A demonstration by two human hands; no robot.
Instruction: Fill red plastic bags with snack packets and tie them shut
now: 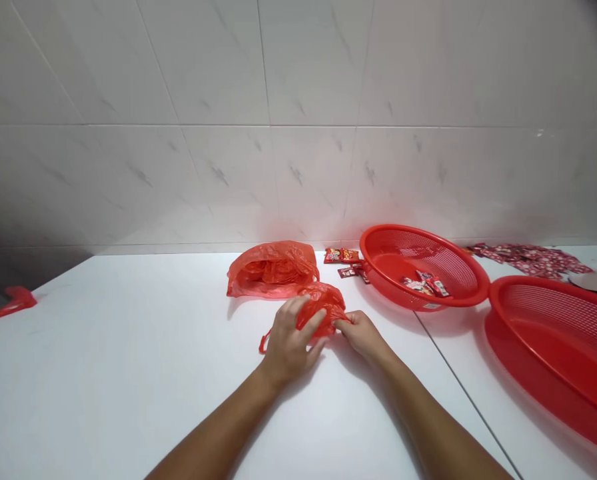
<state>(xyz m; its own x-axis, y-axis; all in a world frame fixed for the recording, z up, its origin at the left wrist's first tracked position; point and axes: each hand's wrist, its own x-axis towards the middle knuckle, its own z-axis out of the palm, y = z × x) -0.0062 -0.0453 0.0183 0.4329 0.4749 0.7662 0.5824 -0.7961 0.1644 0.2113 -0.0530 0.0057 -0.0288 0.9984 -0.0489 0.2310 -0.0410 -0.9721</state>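
Observation:
In the middle of the white table lies a crumpled red plastic bag [328, 300], thin and partly see-through. My right hand [362, 335] pinches its right edge between thumb and fingers. Against the bag's left side is my left hand [292, 340], its fingers spread and curved over the plastic; a thin red handle loop shows left of it. Just behind, a larger red plastic bag [273, 267] lies with its mouth facing me and more red plastic bunched inside. What the nearer bag contains, if anything, I cannot make out.
A red mesh basket [378, 267] holding several small packets [431, 285] stands right of the bags. Nearer me is a second red basket [528, 347]. Small red packets [341, 255] lie by the wall, and a pile of packets [533, 259] at far right. A seam crosses the table.

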